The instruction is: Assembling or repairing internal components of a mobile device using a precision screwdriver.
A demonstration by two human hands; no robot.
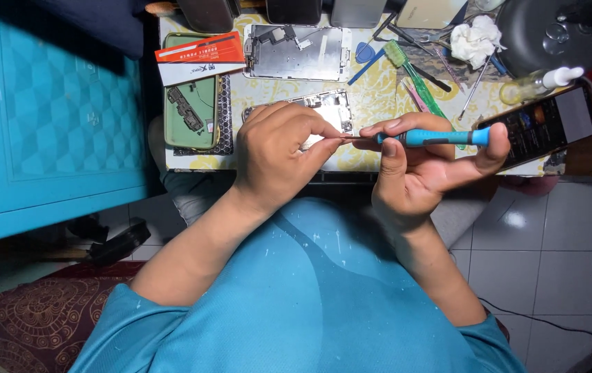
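My right hand (417,166) holds a blue-handled screwdriver (434,137) level, its thin tip pointing left. My left hand (278,148) pinches something tiny right at that tip; what it is stays hidden by my fingers. Both hands hover over the near edge of a small table with a yellow patterned cloth (372,103). Just behind my left hand lies an opened phone part (330,107) with bare metal and circuitry showing.
A phone frame (299,52) lies further back. A green tray (189,110) with a red and white box (199,56) sits left. A lit phone (544,124), a green brush (413,76), a dropper bottle (538,83), tissue (475,38) and picks lie right. A teal cabinet (54,117) stands left.
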